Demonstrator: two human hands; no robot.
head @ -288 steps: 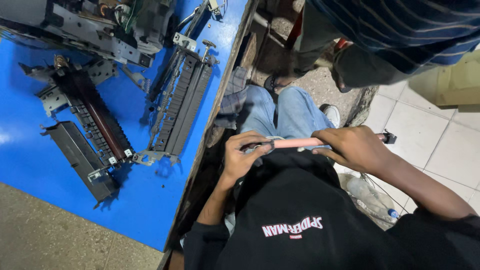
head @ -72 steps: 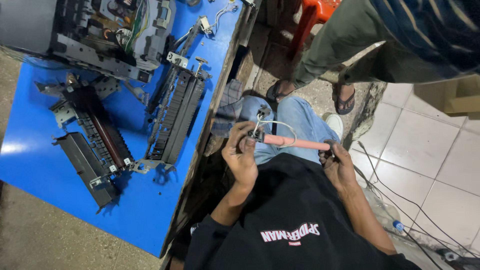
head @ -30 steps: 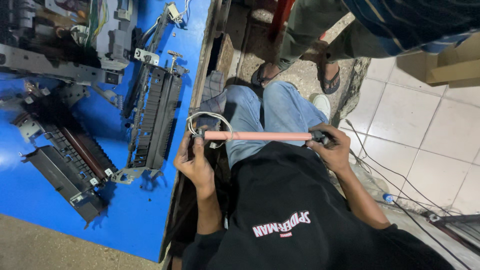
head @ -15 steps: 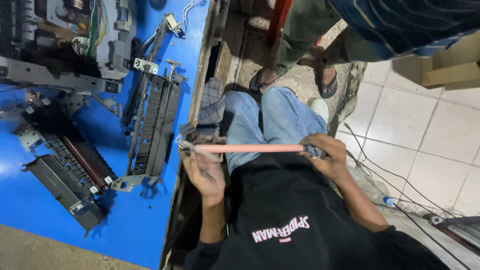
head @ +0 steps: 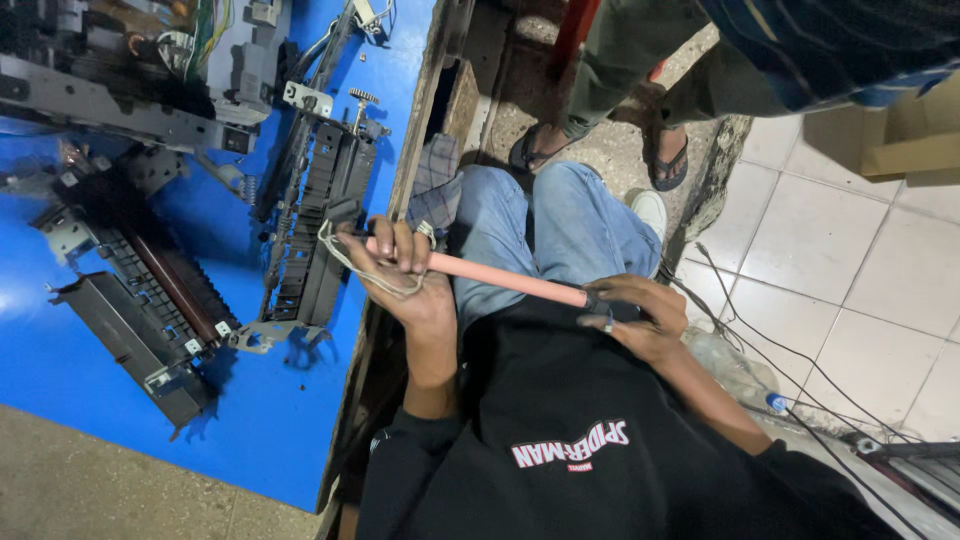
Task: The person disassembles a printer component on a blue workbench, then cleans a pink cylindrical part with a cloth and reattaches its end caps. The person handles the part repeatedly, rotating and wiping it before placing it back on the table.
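A long pink roller (head: 505, 281) with a black cap at each end lies across my lap, held by both hands. My left hand (head: 400, 275) grips its left end, where a loop of pale wire (head: 345, 262) hangs near the blue table's edge. My right hand (head: 640, 315) closes around the black right end. Under the roller are my blue jeans (head: 560, 225) and black shirt (head: 590, 440).
The blue table (head: 270, 420) on the left carries a long black plastic frame (head: 315, 225), a dark roller unit (head: 140, 300) and a grey machine chassis with wires (head: 150, 70). Another person's legs in sandals (head: 600, 120) stand ahead. Cables (head: 790, 350) run over the white tiled floor.
Both hands have carried the pink roller leftwards and tilted it, so its left end now sits over the table's edge. Earlier it was level over my lap.
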